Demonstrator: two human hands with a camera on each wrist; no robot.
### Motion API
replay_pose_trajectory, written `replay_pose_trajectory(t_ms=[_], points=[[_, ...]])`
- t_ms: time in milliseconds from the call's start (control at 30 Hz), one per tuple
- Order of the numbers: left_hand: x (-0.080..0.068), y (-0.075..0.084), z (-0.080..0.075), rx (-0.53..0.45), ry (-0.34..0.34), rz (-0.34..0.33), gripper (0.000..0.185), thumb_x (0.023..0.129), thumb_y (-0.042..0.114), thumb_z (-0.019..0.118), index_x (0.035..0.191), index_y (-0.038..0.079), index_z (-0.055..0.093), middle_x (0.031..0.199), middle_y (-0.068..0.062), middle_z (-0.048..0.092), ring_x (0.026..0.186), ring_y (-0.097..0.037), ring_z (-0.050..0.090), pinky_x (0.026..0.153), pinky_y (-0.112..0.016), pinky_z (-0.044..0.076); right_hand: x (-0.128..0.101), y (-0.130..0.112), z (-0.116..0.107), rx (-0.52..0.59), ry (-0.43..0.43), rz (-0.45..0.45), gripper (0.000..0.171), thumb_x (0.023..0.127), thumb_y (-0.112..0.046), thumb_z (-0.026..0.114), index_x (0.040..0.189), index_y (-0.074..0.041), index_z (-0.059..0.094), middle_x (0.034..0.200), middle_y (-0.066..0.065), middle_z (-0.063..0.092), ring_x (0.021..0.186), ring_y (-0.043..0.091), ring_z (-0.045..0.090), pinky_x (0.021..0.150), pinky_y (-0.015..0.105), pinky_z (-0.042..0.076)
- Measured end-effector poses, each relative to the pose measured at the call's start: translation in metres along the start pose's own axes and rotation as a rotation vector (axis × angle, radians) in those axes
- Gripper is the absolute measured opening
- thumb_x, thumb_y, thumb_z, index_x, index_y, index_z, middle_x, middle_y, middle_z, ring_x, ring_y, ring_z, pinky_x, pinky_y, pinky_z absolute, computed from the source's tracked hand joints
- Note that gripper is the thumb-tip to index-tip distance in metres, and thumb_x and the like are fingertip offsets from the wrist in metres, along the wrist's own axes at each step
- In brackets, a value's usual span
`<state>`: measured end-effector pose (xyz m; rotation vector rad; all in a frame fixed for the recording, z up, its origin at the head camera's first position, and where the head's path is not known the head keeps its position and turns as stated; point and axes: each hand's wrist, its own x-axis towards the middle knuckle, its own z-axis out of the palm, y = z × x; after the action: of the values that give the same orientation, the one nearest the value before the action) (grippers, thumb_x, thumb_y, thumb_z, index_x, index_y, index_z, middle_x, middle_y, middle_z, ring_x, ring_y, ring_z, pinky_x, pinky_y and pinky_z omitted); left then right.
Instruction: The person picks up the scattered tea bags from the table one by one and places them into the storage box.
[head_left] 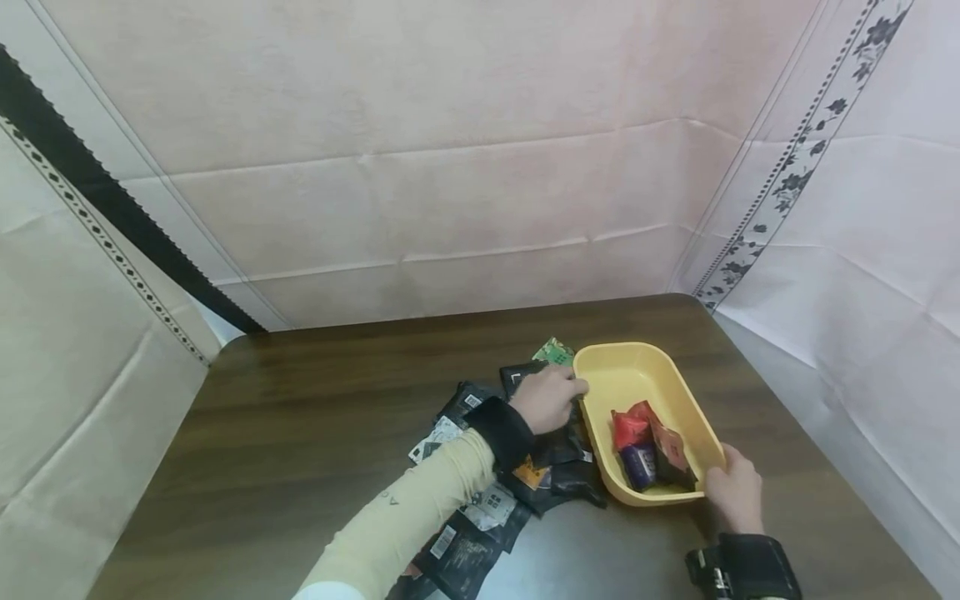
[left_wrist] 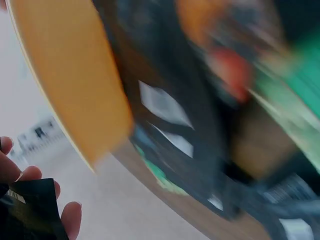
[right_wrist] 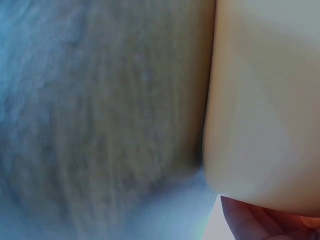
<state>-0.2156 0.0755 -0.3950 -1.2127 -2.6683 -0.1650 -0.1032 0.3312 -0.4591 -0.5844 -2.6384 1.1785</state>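
A yellow plastic tray [head_left: 626, 375] sits toward the right of the table, holding a red packet [head_left: 630, 430], a dark purple packet [head_left: 639, 465] and a brown packet [head_left: 670, 446]. My right hand [head_left: 737, 490] grips the tray's near right corner; fingers [right_wrist: 252, 220] show against the tray wall [right_wrist: 265, 115] in the right wrist view. Beside the tray's left rim is my left hand [head_left: 549, 400], above the packets. In the left wrist view its fingers pinch a black packet [left_wrist: 37, 202].
Left of the tray lies a loose pile of mostly black packets [head_left: 465, 550]. A green packet [head_left: 553, 352] lies at the pile's far end. The brown wooden table [head_left: 315, 433] meets white curtain-like sheets [head_left: 450, 208] at its back and sides.
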Motion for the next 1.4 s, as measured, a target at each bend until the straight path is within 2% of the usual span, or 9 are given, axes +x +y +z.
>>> replay_pose_trajectory(t_ms=[167,267,433,567,733,867,1100,1267,1400], points=[[0.014,0.029,0.001,0.03,-0.043,0.062,0.029,0.078,0.012,0.063,0.104,0.025,0.065,0.089,0.003,0.054,0.074,-0.012,0.051,0.053,-0.021,0.042,0.001,-0.003,0.005,0.006,-0.004,-0.004,0.047,0.073,0.005,0.038,0.119,0.012,0.047,0.106,0.036,0.052,0.088,0.043,0.05,0.074,0.05,0.04],[0.021,0.044,0.002,0.007,-0.073,0.073,0.031,0.08,0.016,0.064,0.107,0.028,0.065,0.089,0.004,0.053,0.075,-0.011,0.049,0.055,-0.021,0.042,0.002,-0.004,0.008,0.005,-0.007,-0.009,0.047,0.074,0.004,0.038,0.119,0.013,0.046,0.107,0.037,0.051,0.089,0.044,0.05,0.075,0.053,0.04],[0.03,0.065,0.005,0.022,-0.073,0.108,0.034,0.082,0.019,0.061,0.113,0.031,0.062,0.097,0.006,0.053,0.081,-0.009,0.05,0.058,-0.021,0.043,0.002,-0.007,0.013,0.007,-0.017,-0.027,0.046,0.075,0.005,0.037,0.119,0.014,0.045,0.108,0.038,0.05,0.088,0.045,0.051,0.075,0.054,0.04],[0.034,0.078,0.008,0.005,-0.064,0.131,0.044,0.084,0.022,0.06,0.126,0.031,0.054,0.111,0.005,0.053,0.094,-0.008,0.05,0.071,-0.019,0.044,0.001,-0.011,0.016,0.008,-0.04,-0.023,0.046,0.076,0.004,0.037,0.12,0.014,0.044,0.108,0.039,0.049,0.089,0.046,0.051,0.075,0.054,0.04],[0.035,0.086,0.009,-0.053,-0.141,0.13,0.068,0.084,0.044,0.058,0.143,0.036,0.024,0.137,-0.002,0.036,0.124,-0.014,0.033,0.099,-0.03,0.032,0.002,-0.012,0.019,0.008,-0.075,-0.012,0.047,0.077,0.003,0.036,0.122,0.015,0.042,0.109,0.039,0.049,0.087,0.044,0.051,0.073,0.053,0.041],[0.033,0.088,0.011,-0.05,-0.186,0.125,0.079,0.081,0.055,0.056,0.145,0.036,0.014,0.147,-0.003,0.024,0.135,-0.018,0.017,0.103,-0.042,0.026,0.002,-0.012,0.019,0.005,-0.043,-0.032,0.046,0.076,0.004,0.036,0.12,0.017,0.043,0.104,0.039,0.051,0.084,0.044,0.052,0.071,0.053,0.042],[0.025,0.079,0.007,-0.011,-0.17,0.12,0.075,0.084,0.054,0.053,0.145,0.032,0.017,0.146,-0.001,0.026,0.134,-0.019,0.019,0.104,-0.043,0.025,-0.001,-0.01,0.012,0.002,0.007,-0.048,0.044,0.076,0.004,0.038,0.117,0.015,0.046,0.098,0.037,0.054,0.082,0.044,0.053,0.071,0.052,0.043],[0.013,0.063,0.001,-0.05,-0.145,0.087,0.071,0.084,0.052,0.055,0.144,0.029,0.024,0.145,-0.002,0.029,0.134,-0.021,0.022,0.104,-0.043,0.024,0.0,-0.005,0.006,0.004,0.007,-0.024,0.044,0.076,0.005,0.038,0.118,0.014,0.046,0.095,0.035,0.054,0.08,0.042,0.053,0.068,0.047,0.043],[-0.004,0.043,-0.003,-0.054,-0.124,0.054,0.07,0.084,0.049,0.057,0.143,0.026,0.029,0.145,-0.005,0.03,0.133,-0.023,0.024,0.103,-0.046,0.025,0.002,0.0,0.001,-0.012,0.011,-0.021,0.044,0.077,0.004,0.036,0.118,0.015,0.045,0.099,0.038,0.052,0.083,0.045,0.052,0.072,0.052,0.041]])
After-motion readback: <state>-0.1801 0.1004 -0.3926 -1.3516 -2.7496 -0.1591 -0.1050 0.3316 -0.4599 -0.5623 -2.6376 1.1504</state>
